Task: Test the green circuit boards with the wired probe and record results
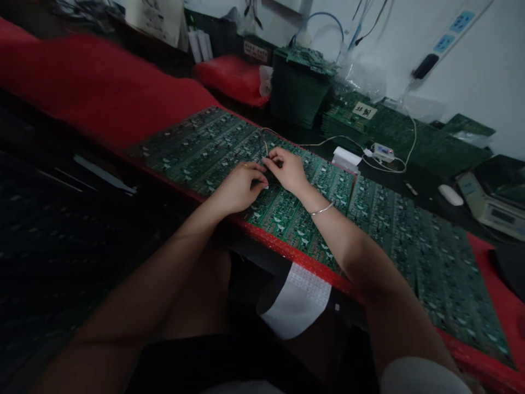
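My left hand (240, 189) rests low over a large panel of green circuit boards (283, 210). Its thumb and index finger are pinched around a small white piece (267, 187), too small to name for certain. Close beside it, my right hand (289, 169) pinches the end of a thin yellowish wire lead (266, 146) over the board. Whatever is at the tip of the lead is hidden by the fingers. The wire runs back to a small white box with a light (383, 151).
A second board panel (385, 213) lies to the right, on red bubble wrap (283, 250). A sheet of white labels (301, 298) hangs at the front edge. Behind stand stacked boards (299, 93) and a white roll (346, 158); a scale (494, 202) is at right.
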Available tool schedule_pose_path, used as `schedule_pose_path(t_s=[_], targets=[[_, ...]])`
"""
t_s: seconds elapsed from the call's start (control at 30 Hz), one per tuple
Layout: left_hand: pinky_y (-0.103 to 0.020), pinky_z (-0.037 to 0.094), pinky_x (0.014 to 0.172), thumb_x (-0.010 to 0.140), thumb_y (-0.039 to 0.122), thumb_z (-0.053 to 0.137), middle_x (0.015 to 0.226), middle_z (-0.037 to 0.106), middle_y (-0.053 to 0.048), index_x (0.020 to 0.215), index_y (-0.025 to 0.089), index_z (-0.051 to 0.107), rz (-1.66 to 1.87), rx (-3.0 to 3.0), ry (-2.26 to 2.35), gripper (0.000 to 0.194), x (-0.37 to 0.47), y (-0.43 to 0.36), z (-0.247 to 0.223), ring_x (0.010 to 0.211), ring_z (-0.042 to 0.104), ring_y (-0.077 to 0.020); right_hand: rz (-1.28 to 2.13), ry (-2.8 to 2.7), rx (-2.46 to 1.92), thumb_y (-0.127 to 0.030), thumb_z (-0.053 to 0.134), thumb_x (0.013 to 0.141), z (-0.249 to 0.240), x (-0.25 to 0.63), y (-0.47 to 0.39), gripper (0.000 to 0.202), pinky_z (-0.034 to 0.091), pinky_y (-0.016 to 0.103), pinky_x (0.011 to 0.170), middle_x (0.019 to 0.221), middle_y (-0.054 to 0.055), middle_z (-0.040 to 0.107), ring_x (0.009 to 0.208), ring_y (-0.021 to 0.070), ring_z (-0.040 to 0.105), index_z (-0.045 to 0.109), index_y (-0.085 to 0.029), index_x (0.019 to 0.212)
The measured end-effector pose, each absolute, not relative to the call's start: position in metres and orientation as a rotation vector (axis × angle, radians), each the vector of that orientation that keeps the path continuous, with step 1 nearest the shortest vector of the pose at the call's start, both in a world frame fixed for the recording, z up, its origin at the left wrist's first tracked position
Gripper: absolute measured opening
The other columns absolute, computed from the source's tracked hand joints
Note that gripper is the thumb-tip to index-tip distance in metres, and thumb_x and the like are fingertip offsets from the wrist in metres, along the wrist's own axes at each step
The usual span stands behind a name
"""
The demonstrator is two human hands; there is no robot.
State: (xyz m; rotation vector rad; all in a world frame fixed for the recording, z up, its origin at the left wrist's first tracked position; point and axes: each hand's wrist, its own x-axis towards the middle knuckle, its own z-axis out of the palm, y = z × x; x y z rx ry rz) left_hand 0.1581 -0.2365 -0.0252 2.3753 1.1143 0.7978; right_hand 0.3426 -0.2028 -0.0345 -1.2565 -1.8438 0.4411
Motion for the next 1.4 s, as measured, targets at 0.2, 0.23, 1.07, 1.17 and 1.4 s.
schedule_pose_path(t_s=[0.2,0.23,1.07,1.17,1.4], targets=[[-0.051,0.051,0.114,0.088,0.023,0.056,0.124,0.074,-0.011,0.088,0.020,0.080,0.732,2.434,1.175,0.024,0.158,-0.226,-0.029,0.118,0.067,-0.0313,0.442,-1.838,-1.260,-0.035,0.069,0.096,-0.033,0.341,-0.203,0.025,0.045,0.028,0.072,0.070,-0.003,0.066,0.068,0.0145,0.062,0.055,-0.023,0.080],[-0.051,0.051,0.114,0.088,0.023,0.056,0.123,0.074,-0.011,0.087,0.020,0.080,0.727,2.445,1.176,0.024,0.158,-0.225,-0.029,0.118,0.067,-0.0312,0.442,-1.841,-1.259,-0.035,0.069,0.096,-0.033,0.341,-0.204,0.025,0.046,0.028,0.072,0.071,-0.002,0.066,0.068,0.0145,0.062,0.056,-0.023,0.080],[-0.060,0.046,0.118,0.103,0.041,0.052,0.148,0.063,-0.016,0.132,0.018,0.073,0.653,2.735,1.192,0.042,0.155,-0.275,-0.038,0.139,0.056,-0.0389,0.459,-1.860,-1.227,-0.037,0.065,0.099,0.001,0.380,-0.224,0.021,0.051,0.031,0.079,0.078,-0.001,0.070,0.078,0.0158,0.069,0.056,-0.023,0.086],[-0.062,0.046,0.117,0.103,0.043,0.052,0.147,0.064,-0.017,0.131,0.017,0.073,0.677,2.726,1.186,0.044,0.154,-0.275,-0.040,0.138,0.057,-0.0400,0.530,-1.821,-1.265,-0.039,0.066,0.098,-0.012,0.391,-0.237,0.024,0.051,0.032,0.077,0.076,-0.002,0.070,0.076,0.0156,0.069,0.053,-0.024,0.084],[-0.056,0.044,0.122,0.103,0.042,0.050,0.146,0.066,-0.015,0.131,0.016,0.072,0.842,2.620,1.192,0.044,0.153,-0.273,-0.049,0.141,0.057,-0.0356,0.524,-1.783,-1.261,-0.047,0.066,0.098,-0.037,0.391,-0.242,0.029,0.051,0.033,0.077,0.078,0.000,0.072,0.075,0.0160,0.069,0.054,-0.024,0.085]])
